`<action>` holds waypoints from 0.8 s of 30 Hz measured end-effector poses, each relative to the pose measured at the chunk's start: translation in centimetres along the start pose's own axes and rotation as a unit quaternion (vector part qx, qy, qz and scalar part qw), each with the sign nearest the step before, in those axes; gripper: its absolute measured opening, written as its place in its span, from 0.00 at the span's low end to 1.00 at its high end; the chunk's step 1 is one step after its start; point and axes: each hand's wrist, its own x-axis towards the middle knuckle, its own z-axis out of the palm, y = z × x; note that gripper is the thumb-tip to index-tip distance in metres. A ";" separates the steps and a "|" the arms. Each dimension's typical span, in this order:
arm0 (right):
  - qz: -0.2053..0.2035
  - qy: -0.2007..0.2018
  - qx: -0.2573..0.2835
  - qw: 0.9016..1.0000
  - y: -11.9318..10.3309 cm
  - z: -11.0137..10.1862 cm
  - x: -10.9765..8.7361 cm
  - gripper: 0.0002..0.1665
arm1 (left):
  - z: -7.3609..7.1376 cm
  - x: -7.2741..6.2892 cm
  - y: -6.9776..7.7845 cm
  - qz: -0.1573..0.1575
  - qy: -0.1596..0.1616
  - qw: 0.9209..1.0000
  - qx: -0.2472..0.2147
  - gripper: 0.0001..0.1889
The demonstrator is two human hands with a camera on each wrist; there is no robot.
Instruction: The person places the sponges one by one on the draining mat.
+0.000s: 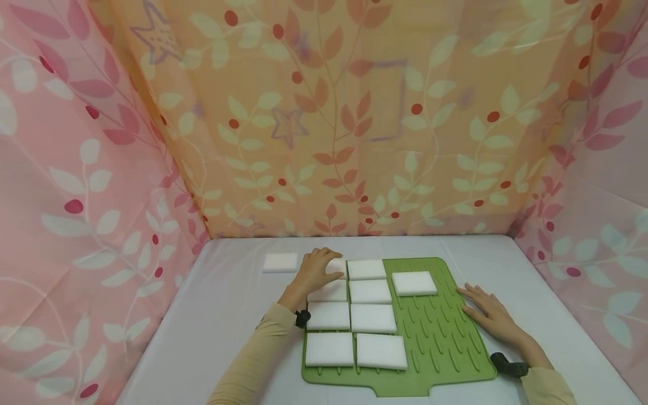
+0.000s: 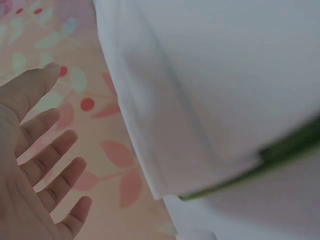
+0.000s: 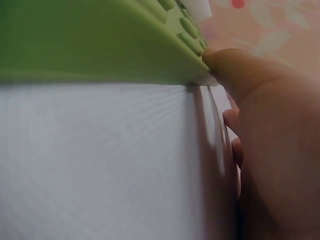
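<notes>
The left hand point(image 1: 315, 269) reaches forward over the far left corner of the green mat point(image 1: 455, 337). Its fingers curl down over a white pad point(image 1: 338, 268) lying at that corner; the pad is largely hidden under the hand, and whether it is gripped or only touched cannot be told. In the left wrist view the left hand point(image 2: 30, 165) shows fingers spread and nearly straight.

The right hand point(image 1: 488, 312) lies flat, palm down, fingers extended and slightly spread, on the bench point(image 1: 228, 315) at the right edge of the mat. The right wrist view shows its thumb point(image 3: 240, 70) touching the mat's rim point(image 3: 197, 75). It holds nothing.

Both forearms wear tan sleeves point(image 1: 253, 360), each with a dark wrist strap point(image 1: 302, 318).

Seven further white pads lie in view on the mat: three in the left column, three in the middle column point(image 1: 373, 318), one point(image 1: 414, 283) alone further right. One more pad point(image 1: 280, 262) lies on the bench near its far edge, left of the mat.
</notes>
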 end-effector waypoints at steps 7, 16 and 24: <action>0.005 0.000 -0.002 1.000 0.1 0.0 0.0 0.29 | -0.5 -1.2 -2.8 -0.018 0.025 1.000 -0.002 0.24; 0.002 0.003 0.001 1.000 0.1 0.1 -0.1 0.30 | -0.1 -2.6 -7.2 -0.062 0.045 0.997 0.001 0.24; -0.006 0.007 -0.001 1.000 -0.3 -0.1 -0.1 0.30 | 0.0 -3.5 -10.5 -0.056 0.074 0.996 0.003 0.24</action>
